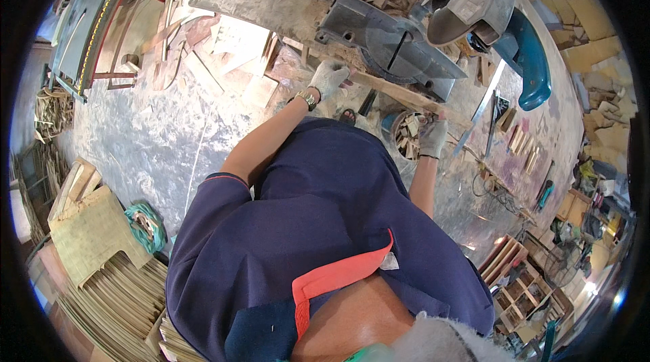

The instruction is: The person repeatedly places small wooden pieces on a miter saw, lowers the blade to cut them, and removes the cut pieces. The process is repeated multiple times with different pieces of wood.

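Note:
A miter saw's grey base (426, 74) stands at top centre, with its blue handle (535, 84) and metal guard (460, 3) at upper right. A narrow wooden board (389, 88) runs along the base's near side. My left hand (328, 81), in a pale work glove, has curled fingers on the board at its left part. My right hand (431, 133), also gloved, grips near the board's right part, its fingertips partly hidden. Below the board, between my hands, is a bucket of offcuts (407, 137).
A metal rack (95, 20) is at upper left, stacked panels (108, 301) and a teal bundle (145, 227) at lower left. Wood scraps (589, 30) are piled at far right. Tools (545, 193), cables (484, 186), a fan (562, 260) and wooden frames (525, 294) lie or stand to my right.

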`<act>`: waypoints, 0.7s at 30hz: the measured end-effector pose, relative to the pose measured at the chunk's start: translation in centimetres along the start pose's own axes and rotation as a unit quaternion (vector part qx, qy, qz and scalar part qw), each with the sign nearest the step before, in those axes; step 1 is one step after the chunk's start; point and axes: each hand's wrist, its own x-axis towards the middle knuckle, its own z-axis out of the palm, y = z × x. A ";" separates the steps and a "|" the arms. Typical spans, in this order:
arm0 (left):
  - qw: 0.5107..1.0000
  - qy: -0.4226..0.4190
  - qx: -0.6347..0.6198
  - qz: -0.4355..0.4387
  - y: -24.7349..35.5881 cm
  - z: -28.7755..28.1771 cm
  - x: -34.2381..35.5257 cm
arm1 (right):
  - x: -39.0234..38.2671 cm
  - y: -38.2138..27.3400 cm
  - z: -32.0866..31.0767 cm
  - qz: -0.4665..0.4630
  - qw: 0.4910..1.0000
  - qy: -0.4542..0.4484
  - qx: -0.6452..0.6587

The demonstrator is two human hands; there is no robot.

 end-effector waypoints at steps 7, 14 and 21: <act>0.994 0.061 0.079 -0.040 -1.1 -0.6 -0.1 | 1.3 1.0 1.1 -0.057 0.994 -0.042 -0.086; 0.981 0.067 0.179 -0.015 -2.4 -1.3 0.4 | 1.8 1.7 1.0 -0.052 0.996 -0.052 -0.050; 0.958 0.033 0.285 0.000 -2.9 -1.9 0.3 | 2.7 1.8 -0.4 -0.032 0.994 -0.041 -0.091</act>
